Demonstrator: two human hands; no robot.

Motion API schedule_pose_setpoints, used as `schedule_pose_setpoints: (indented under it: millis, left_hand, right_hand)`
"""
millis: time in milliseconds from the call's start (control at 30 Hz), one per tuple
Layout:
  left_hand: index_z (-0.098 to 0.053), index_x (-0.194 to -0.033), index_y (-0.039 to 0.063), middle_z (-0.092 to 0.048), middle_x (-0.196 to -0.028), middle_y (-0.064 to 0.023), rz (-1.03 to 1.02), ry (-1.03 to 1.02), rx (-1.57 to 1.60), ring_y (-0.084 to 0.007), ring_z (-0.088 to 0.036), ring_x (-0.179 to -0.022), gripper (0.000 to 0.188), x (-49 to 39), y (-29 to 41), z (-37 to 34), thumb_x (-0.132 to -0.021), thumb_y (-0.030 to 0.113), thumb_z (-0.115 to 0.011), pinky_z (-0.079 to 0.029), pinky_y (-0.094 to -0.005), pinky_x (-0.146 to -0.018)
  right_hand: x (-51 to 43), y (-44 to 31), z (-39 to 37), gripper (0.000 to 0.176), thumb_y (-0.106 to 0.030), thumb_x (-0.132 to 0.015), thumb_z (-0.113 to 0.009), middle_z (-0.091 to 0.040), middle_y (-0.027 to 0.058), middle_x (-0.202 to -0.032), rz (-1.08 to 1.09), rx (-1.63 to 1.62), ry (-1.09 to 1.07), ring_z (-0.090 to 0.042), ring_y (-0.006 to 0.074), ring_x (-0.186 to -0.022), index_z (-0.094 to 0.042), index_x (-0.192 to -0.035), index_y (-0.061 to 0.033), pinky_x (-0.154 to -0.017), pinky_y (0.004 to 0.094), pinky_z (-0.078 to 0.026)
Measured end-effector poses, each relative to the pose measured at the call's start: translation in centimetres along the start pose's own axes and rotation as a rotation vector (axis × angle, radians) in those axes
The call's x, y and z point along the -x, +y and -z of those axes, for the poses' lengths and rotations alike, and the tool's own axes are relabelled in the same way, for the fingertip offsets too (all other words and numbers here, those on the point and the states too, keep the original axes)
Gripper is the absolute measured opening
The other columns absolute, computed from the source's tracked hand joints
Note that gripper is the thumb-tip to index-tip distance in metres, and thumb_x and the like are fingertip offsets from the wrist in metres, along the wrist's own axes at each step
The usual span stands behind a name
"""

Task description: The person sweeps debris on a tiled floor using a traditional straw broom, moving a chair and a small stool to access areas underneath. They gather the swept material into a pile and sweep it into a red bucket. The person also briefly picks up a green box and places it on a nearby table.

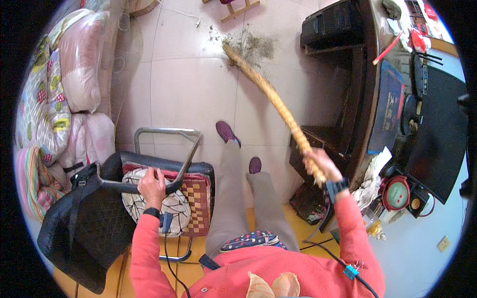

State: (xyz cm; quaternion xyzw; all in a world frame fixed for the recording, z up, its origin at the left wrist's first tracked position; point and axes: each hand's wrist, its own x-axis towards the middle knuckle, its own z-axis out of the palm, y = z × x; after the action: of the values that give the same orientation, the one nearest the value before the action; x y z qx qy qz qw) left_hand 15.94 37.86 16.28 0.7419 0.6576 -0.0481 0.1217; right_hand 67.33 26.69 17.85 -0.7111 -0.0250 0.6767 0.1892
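My right hand (321,164) is wrapped around the near end of a long straw broom (275,98). The broom slants away over the tiled floor, its far end touching a scatter of grey dirt (259,46). At the left, my left hand (152,187) lies over the armrest (126,186) of a black office chair (85,219); whether its fingers grip the bar cannot be made out. Beneath that hand are a round white cushion (173,214) with black lines and a brown checkered seat mat (199,201).
Along the right runs a dark desk (367,123) bearing a monitor (439,130), a mouse pad (387,108) and a red-rimmed round container (397,193). A black case (333,26) stands far right. Bagged bedding (82,63) is heaped at left. Cables hang from both my wrists.
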Motion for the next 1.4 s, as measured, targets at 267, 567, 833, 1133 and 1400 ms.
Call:
schedule_pose_setpoints:
  millis: [267, 567, 833, 1133, 1400]
  left_hand:
    - [-0.052, -0.07, 0.008, -0.057, -0.064, -0.01, 0.006, -0.131, 0.028, -0.0316, -0.057, -0.061, 0.021, -0.3, 0.1, 0.5, -0.084, 0.022, -0.056, -0.043, -0.0415, -0.061]
    - [-0.055, -0.072, 0.008, -0.057, -0.066, -0.0093, 0.03, -0.141, 0.062, -0.0304, -0.057, -0.065, 0.017, -0.2, 0.0, 0.1, -0.083, 0.021, -0.057, -0.041, -0.0414, -0.064]
    - [-0.055, -0.073, 0.007, -0.056, -0.066, -0.0085, 0.047, -0.163, 0.009, -0.0281, -0.057, -0.065, 0.015, -0.2, 0.2, 0.3, -0.083, 0.019, -0.056, -0.039, -0.039, -0.062]
    - [-0.054, -0.07, 0.007, -0.056, -0.062, -0.0099, 0.089, -0.176, -0.09, -0.0302, -0.056, -0.064, 0.015, -0.4, 0.8, 0.5, -0.081, 0.017, -0.058, -0.04, -0.0402, -0.065]
    - [-0.061, -0.088, -0.002, -0.065, -0.075, -0.0142, 0.666, -0.474, 0.44, -0.0238, -0.063, -0.069, 0.031, -3.8, 1.8, -3.2, -0.089, 0.029, -0.056, -0.049, -0.0357, -0.063]
  right_hand:
    - [6.5, 5.9, -3.0, 0.025, -0.025, -0.09, -0.057, -0.048, -0.0003, -0.065, -0.343, -0.846, -0.01, -0.046, 0.0078, -0.05, -0.05, -0.099, -0.0024, -0.042, 0.0216, -0.041]
    - [-11.6, -6.4, -11.4, 0.02, -0.02, -0.091, -0.052, -0.056, 0.0061, -0.063, -0.2, -1.337, -0.159, -0.058, 0.0188, -0.057, -0.051, -0.075, -0.0069, -0.052, 0.0282, -0.052]
    - [-14.4, -16.2, -14.7, 0.018, -0.014, -0.087, -0.057, -0.047, 0.0023, -0.066, -0.046, -1.354, -0.376, -0.047, 0.0117, -0.055, -0.045, -0.079, -0.0043, -0.048, 0.0231, -0.044]
    - [-11.5, -16.6, -6.3, 0.017, -0.018, -0.089, -0.056, -0.05, 0.0062, -0.069, 0.055, -0.866, 0.101, -0.051, 0.0157, -0.054, -0.048, -0.088, -0.0029, -0.045, 0.0296, -0.047]
    - [-18.2, -22.6, -1.2, 0.017, -0.018, -0.089, -0.058, -0.05, 0.0012, -0.064, -0.024, -0.849, -0.06, -0.049, 0.0121, -0.051, -0.046, -0.084, -0.0061, -0.047, 0.0254, -0.044]
